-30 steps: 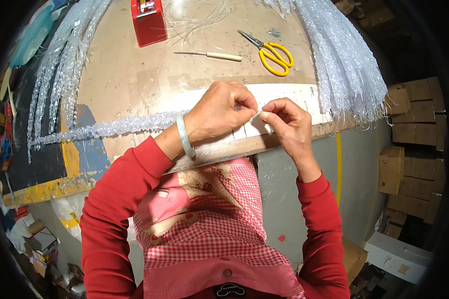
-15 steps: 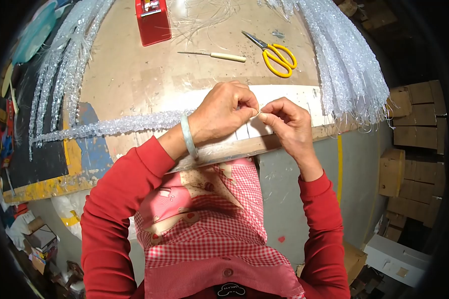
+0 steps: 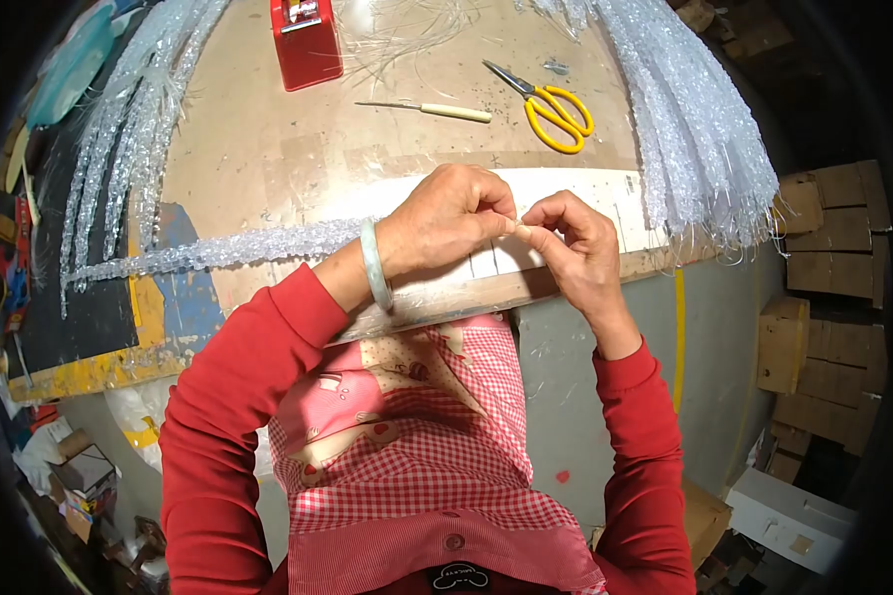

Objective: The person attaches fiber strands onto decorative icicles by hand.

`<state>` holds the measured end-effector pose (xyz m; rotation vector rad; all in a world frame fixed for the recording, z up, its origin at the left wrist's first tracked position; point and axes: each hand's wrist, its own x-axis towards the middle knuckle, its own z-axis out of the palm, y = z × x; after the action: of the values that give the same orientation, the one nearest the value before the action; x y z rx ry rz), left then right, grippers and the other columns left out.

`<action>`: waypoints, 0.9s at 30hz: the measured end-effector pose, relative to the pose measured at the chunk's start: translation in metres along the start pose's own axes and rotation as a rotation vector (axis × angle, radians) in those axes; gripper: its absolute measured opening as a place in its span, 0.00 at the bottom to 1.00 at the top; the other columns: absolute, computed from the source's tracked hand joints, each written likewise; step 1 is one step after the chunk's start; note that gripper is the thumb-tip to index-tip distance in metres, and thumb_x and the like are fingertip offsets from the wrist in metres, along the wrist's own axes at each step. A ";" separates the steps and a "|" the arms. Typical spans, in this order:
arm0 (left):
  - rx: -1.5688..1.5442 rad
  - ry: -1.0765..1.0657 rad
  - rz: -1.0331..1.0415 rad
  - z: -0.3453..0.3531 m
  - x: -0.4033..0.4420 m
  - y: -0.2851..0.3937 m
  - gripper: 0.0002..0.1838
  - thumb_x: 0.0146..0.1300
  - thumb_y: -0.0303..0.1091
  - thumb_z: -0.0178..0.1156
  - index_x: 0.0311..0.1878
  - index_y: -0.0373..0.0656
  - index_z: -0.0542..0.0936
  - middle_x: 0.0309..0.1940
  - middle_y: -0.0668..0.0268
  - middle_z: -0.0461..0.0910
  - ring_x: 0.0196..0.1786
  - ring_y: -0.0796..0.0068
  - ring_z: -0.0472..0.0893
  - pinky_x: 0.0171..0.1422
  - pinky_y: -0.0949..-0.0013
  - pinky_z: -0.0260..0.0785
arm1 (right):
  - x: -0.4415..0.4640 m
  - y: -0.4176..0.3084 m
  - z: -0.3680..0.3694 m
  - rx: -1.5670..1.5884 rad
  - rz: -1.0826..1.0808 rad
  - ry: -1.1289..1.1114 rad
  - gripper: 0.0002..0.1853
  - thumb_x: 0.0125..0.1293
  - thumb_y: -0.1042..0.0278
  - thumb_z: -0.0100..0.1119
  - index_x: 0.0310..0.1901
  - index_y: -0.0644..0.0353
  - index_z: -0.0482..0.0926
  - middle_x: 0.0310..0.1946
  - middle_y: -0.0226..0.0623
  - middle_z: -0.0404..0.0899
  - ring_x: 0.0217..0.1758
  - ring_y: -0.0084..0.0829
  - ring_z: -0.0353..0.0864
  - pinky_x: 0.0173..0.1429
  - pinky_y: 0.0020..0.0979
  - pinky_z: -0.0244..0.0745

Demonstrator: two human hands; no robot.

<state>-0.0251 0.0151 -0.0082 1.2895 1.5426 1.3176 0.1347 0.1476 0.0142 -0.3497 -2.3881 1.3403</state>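
Clear beaded strand (image 3: 238, 245): lies along the near side of the surface (image 3: 248, 129), its right end hidden behind the left hand.
Likely handling: light and limp, the knobbly pieces hard and perhaps slippery.
Likely best hold: a fingertip pinch near the end, the rest supported by the surface.
Left hand (image 3: 448, 220): back upward over the white strip (image 3: 605, 183), thumb and forefinger pinched together.
Right hand (image 3: 579, 248): fingers curled, thumb drawn in to the forefinger, tips meeting the left's.
Between the fingertips: too small to tell.
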 end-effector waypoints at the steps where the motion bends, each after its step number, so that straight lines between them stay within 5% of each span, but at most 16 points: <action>1: 0.001 0.000 0.000 0.000 0.001 -0.002 0.05 0.64 0.25 0.63 0.33 0.33 0.82 0.31 0.66 0.78 0.36 0.78 0.76 0.40 0.72 0.70 | 0.000 0.001 -0.001 -0.012 -0.007 -0.020 0.05 0.62 0.81 0.67 0.36 0.64 0.79 0.30 0.26 0.78 0.33 0.14 0.75 0.36 0.18 0.71; 4: -0.154 0.017 0.004 0.000 0.003 -0.006 0.07 0.61 0.28 0.62 0.32 0.33 0.83 0.24 0.66 0.79 0.28 0.79 0.74 0.34 0.71 0.68 | 0.001 -0.001 -0.002 0.046 0.029 -0.022 0.05 0.63 0.80 0.67 0.36 0.63 0.79 0.30 0.25 0.78 0.32 0.14 0.74 0.36 0.18 0.69; 16: -0.176 0.012 -0.088 -0.003 0.000 0.008 0.07 0.61 0.22 0.63 0.41 0.33 0.86 0.29 0.64 0.85 0.33 0.80 0.80 0.39 0.73 0.74 | -0.005 0.003 -0.005 0.149 0.158 0.035 0.06 0.64 0.78 0.67 0.39 0.62 0.79 0.32 0.23 0.78 0.33 0.13 0.74 0.37 0.17 0.68; 25: -0.148 0.134 0.045 -0.003 0.003 0.001 0.06 0.57 0.18 0.59 0.36 0.33 0.85 0.27 0.64 0.82 0.31 0.77 0.79 0.37 0.71 0.73 | -0.009 0.002 -0.005 0.196 0.196 0.039 0.06 0.64 0.77 0.67 0.40 0.62 0.79 0.32 0.24 0.79 0.33 0.13 0.74 0.38 0.17 0.69; 27: 0.032 0.088 0.104 -0.003 0.000 0.002 0.07 0.58 0.16 0.59 0.36 0.35 0.85 0.32 0.65 0.81 0.35 0.78 0.79 0.44 0.73 0.73 | -0.009 0.003 -0.004 0.200 0.198 0.043 0.06 0.64 0.77 0.67 0.40 0.62 0.80 0.32 0.24 0.79 0.33 0.13 0.74 0.38 0.17 0.69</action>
<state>-0.0275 0.0144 -0.0054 1.3645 1.5807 1.4374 0.1446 0.1482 0.0119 -0.5626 -2.2061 1.6261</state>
